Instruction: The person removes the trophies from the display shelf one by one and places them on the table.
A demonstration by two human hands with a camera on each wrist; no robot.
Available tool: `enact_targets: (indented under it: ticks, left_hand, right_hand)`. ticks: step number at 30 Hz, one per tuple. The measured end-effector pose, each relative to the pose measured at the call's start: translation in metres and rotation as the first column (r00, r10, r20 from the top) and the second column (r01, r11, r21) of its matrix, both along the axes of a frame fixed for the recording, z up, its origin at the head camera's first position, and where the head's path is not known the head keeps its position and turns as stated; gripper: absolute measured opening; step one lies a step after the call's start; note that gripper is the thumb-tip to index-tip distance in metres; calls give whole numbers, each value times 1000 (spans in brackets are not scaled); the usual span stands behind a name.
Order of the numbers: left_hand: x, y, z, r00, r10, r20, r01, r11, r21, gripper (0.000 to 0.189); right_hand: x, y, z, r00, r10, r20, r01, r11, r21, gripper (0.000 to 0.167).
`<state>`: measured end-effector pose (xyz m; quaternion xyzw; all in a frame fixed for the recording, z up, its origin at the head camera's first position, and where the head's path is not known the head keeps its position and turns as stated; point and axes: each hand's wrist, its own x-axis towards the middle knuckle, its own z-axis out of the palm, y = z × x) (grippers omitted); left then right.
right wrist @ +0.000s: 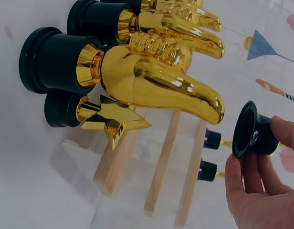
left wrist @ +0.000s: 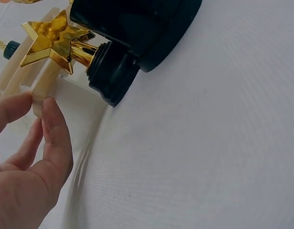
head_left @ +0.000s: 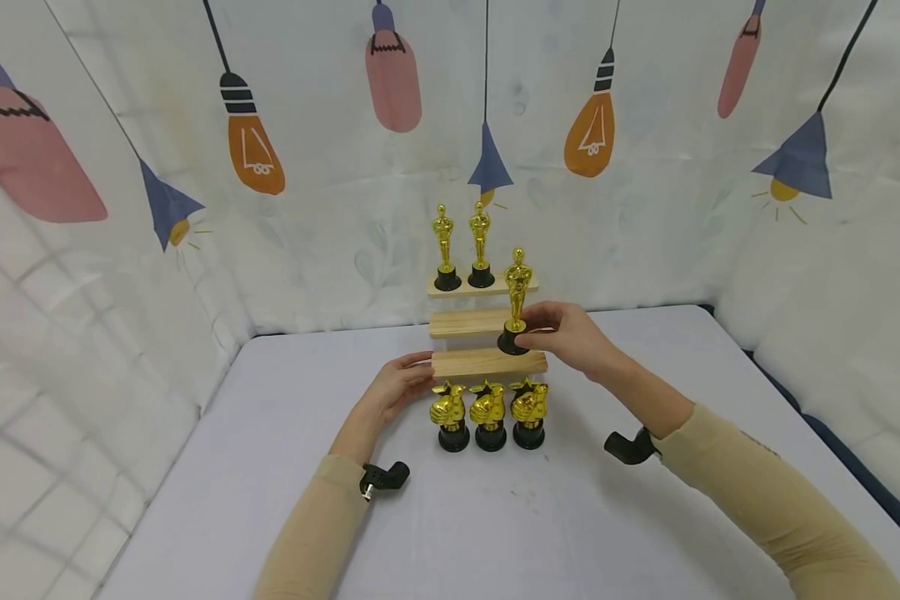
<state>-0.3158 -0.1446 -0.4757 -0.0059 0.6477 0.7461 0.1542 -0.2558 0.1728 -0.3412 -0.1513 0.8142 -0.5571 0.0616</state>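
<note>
My right hand (head_left: 570, 337) pinches the black base of a gold figurine trophy (head_left: 517, 287), holding it upright in front of the stepped wooden shelf (head_left: 468, 322). The right wrist view shows this black base (right wrist: 268, 136) tilted, its hollow underside visible, between thumb and fingers. On the other side, my left hand (head_left: 393, 387) pinches the left end of the lowest wooden board (head_left: 487, 363). In the left wrist view, thumb and fingertips lie on that board end (left wrist: 42, 93). Two matching figurine trophies (head_left: 444, 246) stand on the top board.
Three gold thumbs-up trophies (head_left: 490, 412) stand in a row on the white table (head_left: 465, 533) before the shelf. Gold star trophies (left wrist: 54, 40) stand close behind them. A white curtain (head_left: 330, 233) printed with lamps hangs behind the table.
</note>
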Motion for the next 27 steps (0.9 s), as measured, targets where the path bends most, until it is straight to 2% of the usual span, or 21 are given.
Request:
enact_targets:
  ticks: [12, 27]
  left_hand:
    - [2, 0, 1, 1000, 0, -8, 0, 1000, -7, 50]
    - [1, 1, 1, 1000, -3, -11, 3, 1000, -5, 50]
  right_hand:
    - [13, -7, -3, 999, 51, -12, -51, 999, -8, 44]
    - [29, -17, -8, 995, 92, 27, -90, 994, -63, 39]
